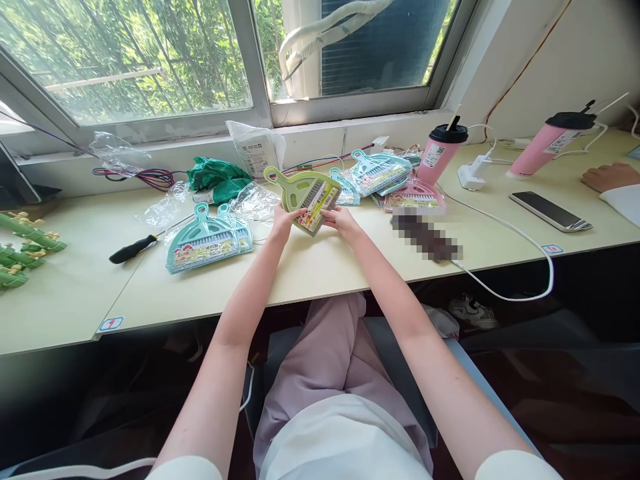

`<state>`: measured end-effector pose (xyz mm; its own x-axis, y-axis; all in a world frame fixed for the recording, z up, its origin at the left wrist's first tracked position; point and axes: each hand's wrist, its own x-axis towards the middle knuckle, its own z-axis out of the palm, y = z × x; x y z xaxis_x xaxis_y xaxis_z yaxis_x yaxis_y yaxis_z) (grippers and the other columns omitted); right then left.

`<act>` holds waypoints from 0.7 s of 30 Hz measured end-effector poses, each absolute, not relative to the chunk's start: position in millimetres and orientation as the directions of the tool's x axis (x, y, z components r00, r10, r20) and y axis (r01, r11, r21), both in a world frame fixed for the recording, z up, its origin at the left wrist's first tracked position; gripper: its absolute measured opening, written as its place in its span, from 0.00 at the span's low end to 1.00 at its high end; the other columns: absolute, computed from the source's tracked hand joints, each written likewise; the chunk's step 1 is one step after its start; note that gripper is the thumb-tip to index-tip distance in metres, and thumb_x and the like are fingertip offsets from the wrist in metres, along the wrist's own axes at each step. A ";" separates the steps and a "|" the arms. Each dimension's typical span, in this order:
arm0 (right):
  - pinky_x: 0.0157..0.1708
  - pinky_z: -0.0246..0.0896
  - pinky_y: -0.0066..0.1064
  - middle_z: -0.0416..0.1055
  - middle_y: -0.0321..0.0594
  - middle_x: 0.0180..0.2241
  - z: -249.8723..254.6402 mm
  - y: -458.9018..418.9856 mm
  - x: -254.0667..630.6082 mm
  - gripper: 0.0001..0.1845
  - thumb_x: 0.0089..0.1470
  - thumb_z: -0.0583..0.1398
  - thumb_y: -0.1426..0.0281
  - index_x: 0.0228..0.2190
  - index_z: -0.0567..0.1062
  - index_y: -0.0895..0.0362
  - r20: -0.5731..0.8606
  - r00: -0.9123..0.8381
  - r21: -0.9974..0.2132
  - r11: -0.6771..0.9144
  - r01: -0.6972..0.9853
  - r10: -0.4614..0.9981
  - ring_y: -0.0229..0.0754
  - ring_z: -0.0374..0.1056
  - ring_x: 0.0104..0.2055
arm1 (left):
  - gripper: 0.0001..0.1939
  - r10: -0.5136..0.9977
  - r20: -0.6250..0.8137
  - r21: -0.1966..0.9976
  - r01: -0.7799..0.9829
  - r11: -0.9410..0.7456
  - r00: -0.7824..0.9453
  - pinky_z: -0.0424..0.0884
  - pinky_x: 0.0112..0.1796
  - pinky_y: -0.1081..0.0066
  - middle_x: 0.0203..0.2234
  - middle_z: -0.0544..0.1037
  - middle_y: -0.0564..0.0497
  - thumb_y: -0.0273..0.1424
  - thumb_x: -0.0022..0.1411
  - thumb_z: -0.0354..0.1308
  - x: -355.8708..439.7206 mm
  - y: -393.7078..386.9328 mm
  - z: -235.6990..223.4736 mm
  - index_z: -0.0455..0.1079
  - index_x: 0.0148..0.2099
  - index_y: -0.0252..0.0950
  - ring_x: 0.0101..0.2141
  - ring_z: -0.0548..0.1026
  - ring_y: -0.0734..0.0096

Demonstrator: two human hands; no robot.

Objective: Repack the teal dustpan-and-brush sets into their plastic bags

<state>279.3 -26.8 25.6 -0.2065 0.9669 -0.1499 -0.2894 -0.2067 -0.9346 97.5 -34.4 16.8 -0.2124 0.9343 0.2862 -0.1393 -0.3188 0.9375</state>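
Observation:
Between my two hands, just above the table, is a small green dustpan (296, 189) with a brush and a printed label on it, tilted with its handle to the upper left. My left hand (285, 220) grips its lower left side, fingers closed on the edge. On the lower right side, the fingers of my right hand (342, 220) pinch it by the label. To the left lies a blue dustpan set (209, 240) in clear wrapping. More blue dustpan sets (380, 172) and a pink dustpan set (416, 197) are heaped behind and to the right.
A screwdriver (134, 249), a crumpled green bag (217, 179) and clear plastic wrap lie on the left. At right stand pink cups (436, 157), a charger (474, 172), a phone (550, 211) and a white cable (545, 293). Another person's hand (611, 176) rests at the far right.

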 end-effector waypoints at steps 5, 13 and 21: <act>0.52 0.78 0.43 0.82 0.39 0.30 27.7 -26.4 281.0 0.11 0.49 0.71 0.80 0.32 0.76 0.58 -0.176 -0.178 -0.931 -0.222 -0.290 0.968 0.44 0.81 0.38 | 0.48 0.936 0.299 0.940 -0.114 -0.322 -0.185 0.74 0.53 0.52 0.47 0.81 0.43 0.34 0.33 0.78 98.0 -34.5 18.8 0.68 0.59 0.38 0.48 0.80 0.51; 0.53 0.78 0.43 0.82 0.40 0.29 30.3 -29.7 281.9 0.08 0.53 0.67 0.83 0.32 0.78 0.60 -0.175 -0.175 -0.919 -0.224 -0.323 0.969 0.43 0.81 0.35 | 0.49 0.933 0.321 0.935 -0.100 -0.340 -0.165 0.73 0.55 0.50 0.50 0.81 0.43 0.35 0.34 0.79 101.0 -39.8 23.5 0.67 0.60 0.40 0.50 0.79 0.50; 0.51 0.78 0.43 0.82 0.40 0.31 22.3 -23.9 281.1 0.11 0.48 0.72 0.80 0.33 0.78 0.59 -0.149 -0.175 -0.924 -0.200 -0.327 0.973 0.44 0.81 0.38 | 0.46 0.937 0.315 0.939 -0.095 -0.330 -0.150 0.73 0.55 0.50 0.49 0.80 0.43 0.35 0.36 0.78 100.9 -40.7 24.4 0.67 0.59 0.40 0.50 0.79 0.51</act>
<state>281.1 -23.9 22.3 -0.1752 0.9733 -0.1485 -0.3271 -0.1999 -0.9236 100.9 -40.7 24.4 -0.1495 0.9374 0.3147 -0.0954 -0.3304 0.9390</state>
